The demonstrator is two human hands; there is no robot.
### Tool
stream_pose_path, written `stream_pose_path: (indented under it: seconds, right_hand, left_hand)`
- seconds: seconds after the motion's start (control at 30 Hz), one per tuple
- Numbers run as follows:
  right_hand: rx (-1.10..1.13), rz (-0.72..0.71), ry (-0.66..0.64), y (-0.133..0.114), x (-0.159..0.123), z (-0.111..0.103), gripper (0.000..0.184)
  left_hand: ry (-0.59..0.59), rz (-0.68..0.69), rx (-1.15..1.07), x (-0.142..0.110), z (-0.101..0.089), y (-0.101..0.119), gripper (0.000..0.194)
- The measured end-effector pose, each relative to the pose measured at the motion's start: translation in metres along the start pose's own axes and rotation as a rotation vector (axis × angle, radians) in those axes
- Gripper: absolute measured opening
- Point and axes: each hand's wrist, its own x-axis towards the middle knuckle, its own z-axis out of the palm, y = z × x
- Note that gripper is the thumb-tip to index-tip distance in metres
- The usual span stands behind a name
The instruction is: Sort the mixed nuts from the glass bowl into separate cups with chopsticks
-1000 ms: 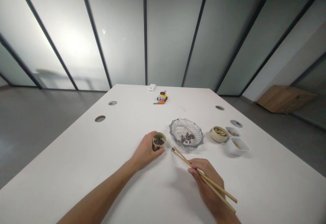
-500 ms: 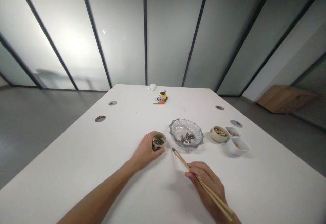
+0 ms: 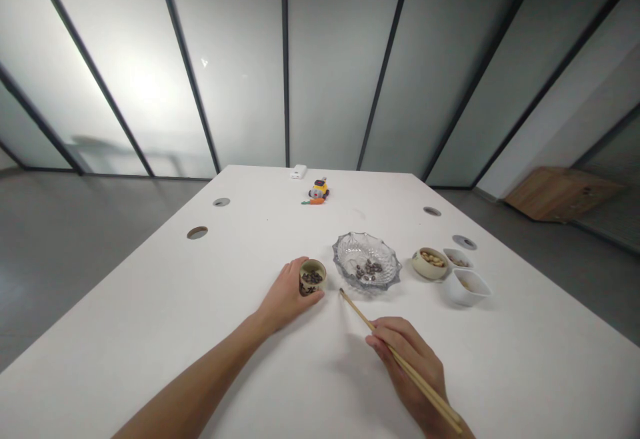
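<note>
My left hand (image 3: 287,299) is wrapped around a small beige cup (image 3: 311,288) with dark markings, which stands on the white table (image 3: 240,372). Dark beans (image 3: 313,277) lie inside the cup. My right hand (image 3: 407,359) grips a pair of wooden chopsticks (image 3: 357,310), lined up so closely that they look almost like one stick. A small dark bean (image 3: 341,290) shows at their tips, just right of the cup and in front of the glass bowl. That clear scalloped glass bowl (image 3: 345,244) holds several more dark beans (image 3: 369,270).
Right of the glass bowl are a round cream bowl (image 3: 425,269) of pale nuts and two white dishes, the nearer one (image 3: 460,292) squarish. Farther back sit a yellow toy car (image 3: 319,189), a toy carrot (image 3: 314,202) and a white box (image 3: 299,171). Round holes (image 3: 197,233) pierce the tabletop.
The chopsticks have come together from a slightly spread position, and their tips have shifted a little to the right. My left hand and the cup have stayed in place.
</note>
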Motion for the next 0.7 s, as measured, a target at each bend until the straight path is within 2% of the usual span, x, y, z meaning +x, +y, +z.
stream_pose_path:
  seconds: [0.17, 0.3, 0.43, 0.53, 0.63, 0.7]
  right_hand:
    - [0.017, -0.012, 0.025, 0.000, 0.000, -0.002, 0.011]
    - [-0.002, -0.038, 0.118, -0.005, 0.005, -0.006, 0.011]
    - [0.005, -0.072, 0.174, -0.016, 0.021, -0.004, 0.015]
    - [0.053, -0.105, 0.119, -0.021, 0.041, 0.004, 0.015]
    - [0.071, -0.139, 0.070, -0.009, 0.065, 0.006, 0.018]
    - [0.001, -0.138, 0.118, 0.009, 0.077, -0.001, 0.019]
  left_hand:
    - [-0.001, -0.004, 0.002, 0.000, 0.000, 0.000, 0.066]
    - [0.006, -0.003, 0.008, 0.001, 0.000, 0.000, 0.067]
    - [0.017, 0.009, 0.000, 0.001, 0.001, 0.000, 0.064]
    - [0.015, 0.016, -0.010, 0.000, 0.000, 0.000, 0.060]
    - [0.001, -0.005, -0.016, -0.001, 0.000, 0.001, 0.060]
    - [-0.006, -0.022, -0.016, -0.001, -0.001, 0.001, 0.062]
